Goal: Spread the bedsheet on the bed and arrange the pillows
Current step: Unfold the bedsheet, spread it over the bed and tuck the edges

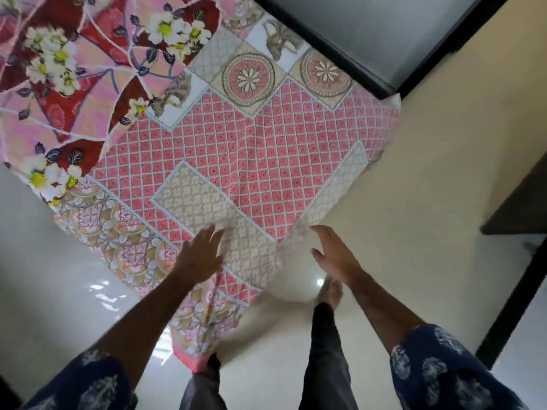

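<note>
Bedsheet (236,149) drapes over near bed corner, thin, limp, light; left hand (201,255) flat, fingers spread on it, right hand (334,253) open beside hanging edge; best pinched at the hem.

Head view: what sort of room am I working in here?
Most likely a bedroom in a home. A patterned bedsheet drapes over a bed corner, a floral cover lies further up, and the floor is glossy tile. Both hands are at the sheet's corner.

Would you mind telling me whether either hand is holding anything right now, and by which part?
Nothing is held. The left hand lies flat with straight fingers on the bedsheet near its corner; the right hand is open beside it.
</note>
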